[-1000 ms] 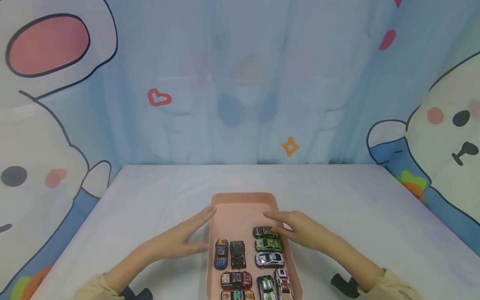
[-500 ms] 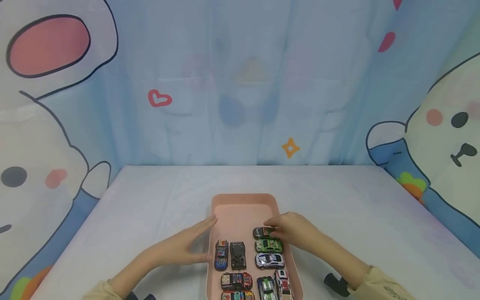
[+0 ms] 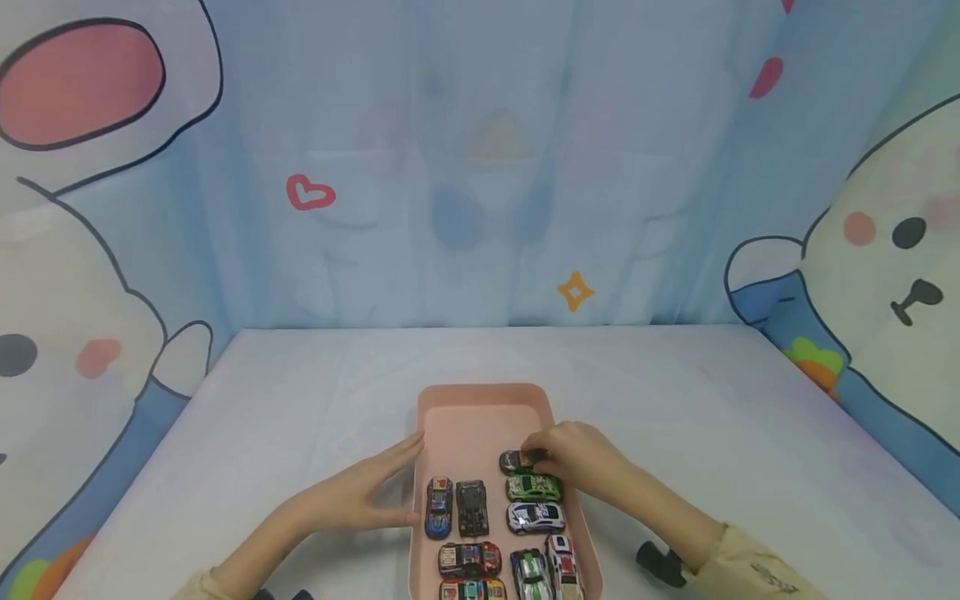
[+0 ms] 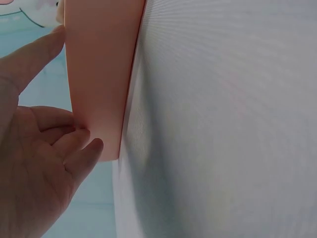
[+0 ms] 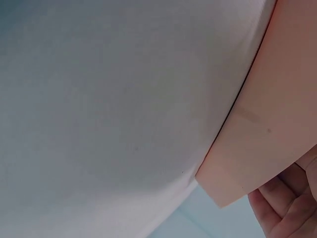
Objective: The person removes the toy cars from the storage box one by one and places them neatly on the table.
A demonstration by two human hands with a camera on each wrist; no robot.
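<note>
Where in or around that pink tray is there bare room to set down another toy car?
Inside the tray, the far end is bare, bordered by its far rim, the blue car, and the dark car in the right grip. The white table also has room between tray and curtain. Nearer, the tray is crowded with toy cars.

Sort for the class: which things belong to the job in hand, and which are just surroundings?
Likely job: right hand; small dark toy car it holds; other multicoloured toy cars; rectangular pink tray; left hand.

Surroundings: white cloth-covered table; blue cartoon-printed curtain.
</note>
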